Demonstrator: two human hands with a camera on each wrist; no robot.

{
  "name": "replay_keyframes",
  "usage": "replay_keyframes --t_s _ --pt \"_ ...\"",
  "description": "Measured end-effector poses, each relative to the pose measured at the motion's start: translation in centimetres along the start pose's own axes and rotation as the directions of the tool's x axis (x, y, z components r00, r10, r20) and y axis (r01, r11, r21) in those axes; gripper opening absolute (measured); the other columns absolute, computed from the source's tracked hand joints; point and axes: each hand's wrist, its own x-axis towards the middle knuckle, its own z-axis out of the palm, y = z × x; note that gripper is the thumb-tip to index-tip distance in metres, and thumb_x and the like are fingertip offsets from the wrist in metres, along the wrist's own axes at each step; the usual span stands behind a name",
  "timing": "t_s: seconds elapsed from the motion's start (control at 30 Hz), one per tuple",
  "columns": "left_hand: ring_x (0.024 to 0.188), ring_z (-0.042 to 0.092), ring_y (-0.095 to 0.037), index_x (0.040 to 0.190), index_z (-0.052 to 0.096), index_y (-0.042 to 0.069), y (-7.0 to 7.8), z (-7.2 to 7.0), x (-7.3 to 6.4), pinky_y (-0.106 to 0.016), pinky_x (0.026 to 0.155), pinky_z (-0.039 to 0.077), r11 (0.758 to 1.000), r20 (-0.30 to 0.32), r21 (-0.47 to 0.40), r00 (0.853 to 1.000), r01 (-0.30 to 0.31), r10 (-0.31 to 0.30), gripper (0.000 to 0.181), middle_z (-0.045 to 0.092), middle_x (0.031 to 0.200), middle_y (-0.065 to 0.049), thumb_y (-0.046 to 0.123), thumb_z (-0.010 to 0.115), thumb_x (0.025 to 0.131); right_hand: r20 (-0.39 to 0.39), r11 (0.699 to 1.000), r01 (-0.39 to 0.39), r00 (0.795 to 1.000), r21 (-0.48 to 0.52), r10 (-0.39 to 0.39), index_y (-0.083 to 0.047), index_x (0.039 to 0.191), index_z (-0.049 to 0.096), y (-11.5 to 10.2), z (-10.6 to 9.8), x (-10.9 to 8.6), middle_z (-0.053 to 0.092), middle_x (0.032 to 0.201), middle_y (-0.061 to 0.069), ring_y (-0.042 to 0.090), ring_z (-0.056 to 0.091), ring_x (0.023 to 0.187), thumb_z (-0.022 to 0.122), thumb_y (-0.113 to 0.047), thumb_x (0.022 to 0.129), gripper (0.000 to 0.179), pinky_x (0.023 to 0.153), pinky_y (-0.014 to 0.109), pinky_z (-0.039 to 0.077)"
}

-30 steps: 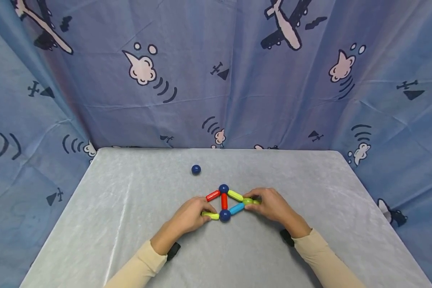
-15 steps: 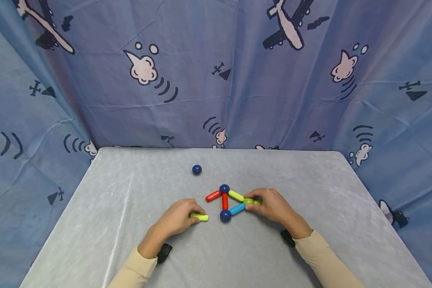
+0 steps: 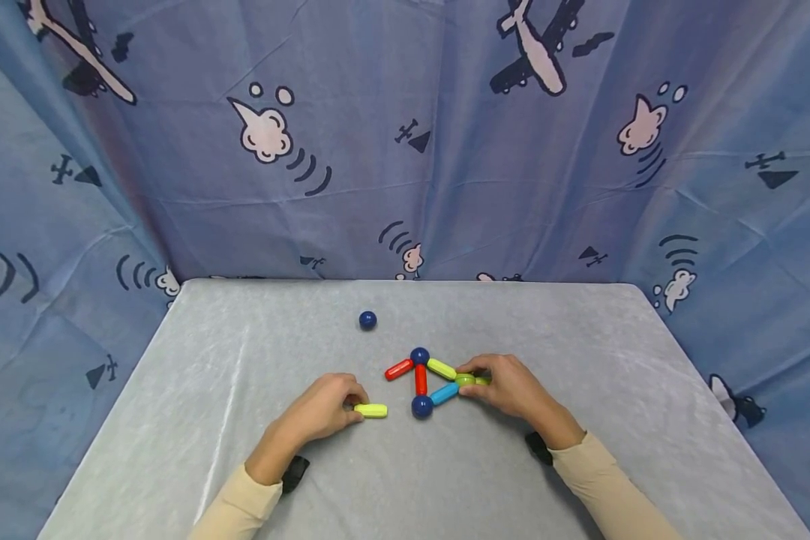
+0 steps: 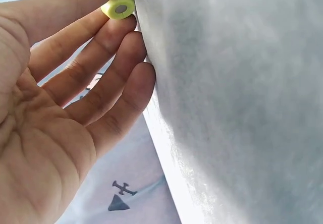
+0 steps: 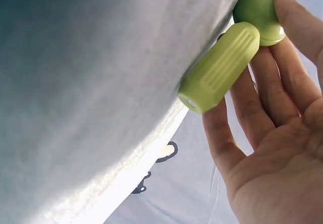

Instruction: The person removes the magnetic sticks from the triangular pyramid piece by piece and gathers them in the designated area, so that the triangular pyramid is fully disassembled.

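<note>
L hand [image 3: 324, 409] has a yellow-green rod [image 3: 371, 411] pinched btwn thumb and fingertips, lying abt sideways, w/ its free end pointing at the build. It's low over the counter [image 3: 297, 315], can't tell if it's touching. L wrist cam shows a grey disc [image 4: 121, 9] in the rod's near end, and the other fingers spread out below it.

R hand [image 3: 506, 384] has thumb + fingers pinched on a green ball [image 3: 465, 380], the right corner of a triangle. So the hands are well apart, each clamped on its own piece. Another green rod [image 5: 220, 67] sticks out of that ball, under the R palm.

Rest of the triangle, fyi: far navy ball [image 3: 420, 356], near navy ball [image 3: 421, 407], red rod [image 3: 421, 380] btwn those two, lime rod [image 3: 442, 368] from far ball to green ball, blue rod [image 3: 445, 394] from near ball to green one. A 2nd red rod [image 3: 399, 370] pokes out left from the far ball, other end free.

Loose navy ball [image 3: 367, 320] sits further back, a bit left. Bkgd = blue curtain [image 3: 358, 90] w/ cartoon planes, beige sleeves [image 3: 232, 506] on both arms.
</note>
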Motion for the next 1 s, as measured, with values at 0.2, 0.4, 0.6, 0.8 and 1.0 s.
replay_keyframes --t_s 0.2,0.4,0.6,0.8,1.0 --pt "0.071 0.052 -0.009 0.089 0.076 0.011 -0.4 0.0 -0.2 -0.021 0.064 0.041 0.999 -0.014 -0.031 1.000 0.007 -0.008 0.013 0.061 0.078 0.005 0.008 0.082 0.078 0.001 1.000 0.007 1.000 0.009 -0.007 -0.020 0.107 0.078 0.0 0.1 -0.1 0.075 0.103 -0.004 0.013 0.067 0.096 0.084 -0.028 0.079 0.030 0.088 0.042 0.055" --pt "0.072 0.054 -0.009 0.089 0.076 0.010 -1.3 -1.0 0.0 -0.021 0.065 0.043 0.998 -0.032 -0.037 0.998 0.045 -0.046 0.014 0.062 0.078 0.005 0.007 0.082 0.077 0.003 1.000 0.010 1.000 -0.001 -0.010 -0.021 0.108 0.078 0.1 0.1 -0.1 0.075 0.104 -0.004 0.013 0.067 0.097 0.084 -0.029 0.079 0.030 0.090 0.042 0.055" --pt "0.073 0.055 -0.011 0.094 0.077 0.010 -2.9 -3.0 0.8 -0.025 0.067 0.045 0.991 -0.047 -0.035 0.990 0.131 -0.133 0.014 0.065 0.081 0.002 0.009 0.081 0.081 -0.005 1.000 0.024 1.000 -0.005 -0.024 -0.020 0.107 0.078 0.4 0.0 -0.3 0.075 0.103 -0.004 0.013 0.069 0.095 0.084 -0.028 0.079 0.030 0.087 0.041 0.056" --pt "0.076 0.058 -0.011 0.098 0.077 0.009 -4.7 -4.8 1.8 -0.029 0.070 0.048 0.981 -0.072 -0.013 0.979 0.191 -0.192 0.015 0.068 0.087 0.000 0.009 0.079 0.083 0.009 0.999 0.030 1.000 0.012 -0.030 -0.020 0.108 0.077 0.3 0.1 -0.2 0.075 0.104 -0.004 0.014 0.069 0.096 0.083 -0.029 0.080 0.030 0.088 0.040 0.056" --pt "0.077 0.058 -0.012 0.099 0.078 0.009 -5.7 -5.1 3.0 -0.029 0.070 0.048 0.973 -0.085 -0.043 0.970 0.225 -0.228 0.016 0.069 0.088 -0.002 0.009 0.079 0.083 0.009 1.000 0.016 1.000 0.009 -0.016 -0.020 0.108 0.077 0.2 0.0 -0.1 0.075 0.104 -0.004 0.013 0.068 0.096 0.083 -0.027 0.080 0.030 0.088 0.041 0.056"
